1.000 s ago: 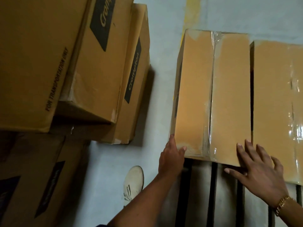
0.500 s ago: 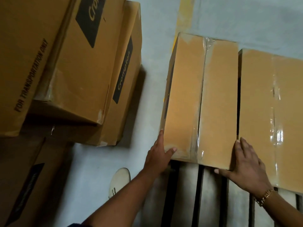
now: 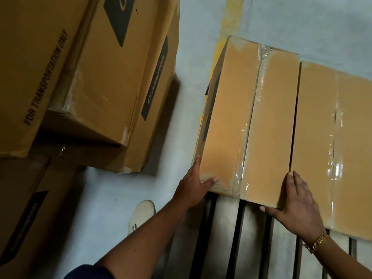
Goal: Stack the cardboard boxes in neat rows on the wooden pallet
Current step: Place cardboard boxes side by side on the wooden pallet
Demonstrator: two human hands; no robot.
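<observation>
Head view: crooked row, nipped fingers

Taped cardboard box (image 3: 251, 121) lies on the wooden pallet (image 3: 221, 228) at its left edge, with a thin dark gap to the neighbour box (image 3: 330, 141). The left hand (image 3: 193, 186) is spread round the near-left corner, fingers straight on the side, thumb on top. The right hand (image 3: 296, 206) is flat on the near-right corner, thumb on the front face. Both press, neither clasps. Likely risks: an uneven push twists the box and the row goes crooked. Right fingertips at the gap could get nipped if it closes. A slide leftward could leave it overhanging.
</observation>
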